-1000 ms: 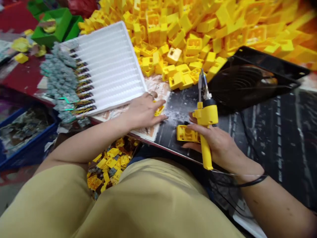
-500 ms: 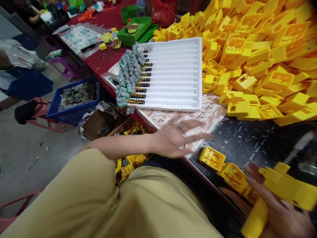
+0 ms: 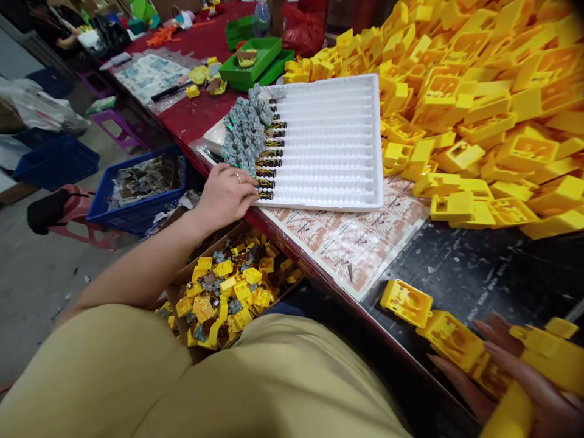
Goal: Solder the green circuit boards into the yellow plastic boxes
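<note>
The left hand has its fingers bent together at the near left corner of a white foam tray, against the lowest grey modules; whether they pinch one is hidden. The right hand, partly cut off at the lower right, has its fingers closed about a yellow tool, with fingertips on both sides of a slanting row of open yellow housings near the desk's front edge. The modules lie heaped along the tray's left end, their wires leading into its grooves. A patterned sheet shows between tray and the desk's black surface. Behind, yellow parts are piled high; below the desk, a box holds mixed yellow and grey pieces.
</note>
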A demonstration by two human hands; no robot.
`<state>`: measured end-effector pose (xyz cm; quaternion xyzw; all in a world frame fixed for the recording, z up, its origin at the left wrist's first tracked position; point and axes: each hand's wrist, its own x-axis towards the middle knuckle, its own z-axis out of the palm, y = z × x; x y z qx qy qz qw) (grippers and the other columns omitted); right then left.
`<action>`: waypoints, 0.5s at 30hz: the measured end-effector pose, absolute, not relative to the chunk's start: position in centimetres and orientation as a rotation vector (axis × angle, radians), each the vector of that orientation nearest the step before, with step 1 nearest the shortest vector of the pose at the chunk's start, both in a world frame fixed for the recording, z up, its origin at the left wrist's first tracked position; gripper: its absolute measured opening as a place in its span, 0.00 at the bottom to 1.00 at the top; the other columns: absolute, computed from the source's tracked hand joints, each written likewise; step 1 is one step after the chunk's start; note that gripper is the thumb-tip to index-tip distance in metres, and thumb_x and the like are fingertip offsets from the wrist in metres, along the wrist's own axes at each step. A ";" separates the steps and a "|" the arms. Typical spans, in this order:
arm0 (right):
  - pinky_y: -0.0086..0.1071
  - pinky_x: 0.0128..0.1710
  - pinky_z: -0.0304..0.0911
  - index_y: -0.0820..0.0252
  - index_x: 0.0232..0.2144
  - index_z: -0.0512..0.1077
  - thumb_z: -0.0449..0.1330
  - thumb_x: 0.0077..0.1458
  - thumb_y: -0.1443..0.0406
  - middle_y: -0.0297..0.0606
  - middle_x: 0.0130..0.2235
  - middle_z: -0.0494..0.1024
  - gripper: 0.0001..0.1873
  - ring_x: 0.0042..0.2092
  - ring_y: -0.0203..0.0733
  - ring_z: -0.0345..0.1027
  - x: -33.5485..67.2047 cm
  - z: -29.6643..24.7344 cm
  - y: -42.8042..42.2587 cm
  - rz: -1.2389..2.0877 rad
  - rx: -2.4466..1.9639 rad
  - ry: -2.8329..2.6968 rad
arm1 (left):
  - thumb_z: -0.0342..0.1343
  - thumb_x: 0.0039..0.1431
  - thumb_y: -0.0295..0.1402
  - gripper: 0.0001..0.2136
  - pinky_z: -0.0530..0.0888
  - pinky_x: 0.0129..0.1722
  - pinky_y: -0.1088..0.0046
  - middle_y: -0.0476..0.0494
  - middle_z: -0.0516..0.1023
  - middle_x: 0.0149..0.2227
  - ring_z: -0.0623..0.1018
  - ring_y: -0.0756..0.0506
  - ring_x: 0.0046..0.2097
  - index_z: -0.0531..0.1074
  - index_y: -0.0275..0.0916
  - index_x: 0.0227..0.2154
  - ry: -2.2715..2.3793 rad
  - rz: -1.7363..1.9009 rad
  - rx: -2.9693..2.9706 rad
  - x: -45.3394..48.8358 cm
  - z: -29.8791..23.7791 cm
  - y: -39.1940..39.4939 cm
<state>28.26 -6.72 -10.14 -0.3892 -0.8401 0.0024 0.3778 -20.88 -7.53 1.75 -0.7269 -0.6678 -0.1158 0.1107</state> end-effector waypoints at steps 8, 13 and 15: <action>0.52 0.36 0.78 0.48 0.66 0.58 0.69 0.55 0.58 0.53 0.54 0.75 0.41 0.47 0.66 0.76 26.5 -6.1 -8.4 -0.057 -1.054 -2.316 | 0.54 0.60 0.37 0.12 0.76 0.40 0.70 0.46 0.81 0.30 0.80 0.48 0.35 0.80 0.35 0.35 -2.043 -0.874 -2.707 -13.1 5.2 -1.2; 0.51 0.50 0.75 0.55 0.61 0.61 0.69 0.56 0.59 0.56 0.59 0.71 0.34 0.55 0.60 0.72 24.0 -4.6 -9.0 0.086 -1.115 -2.318 | 0.58 0.56 0.32 0.10 0.73 0.32 0.77 0.48 0.81 0.30 0.78 0.52 0.31 0.79 0.35 0.38 -1.805 -0.754 -3.446 -5.9 1.6 1.0; 0.47 0.48 0.76 0.55 0.59 0.62 0.65 0.60 0.56 0.50 0.54 0.75 0.29 0.52 0.56 0.74 22.9 -4.3 -8.7 0.125 -1.089 -2.337 | 0.59 0.56 0.31 0.08 0.72 0.32 0.78 0.47 0.81 0.30 0.78 0.52 0.31 0.78 0.34 0.37 -1.806 -0.637 -3.551 -4.2 0.3 1.3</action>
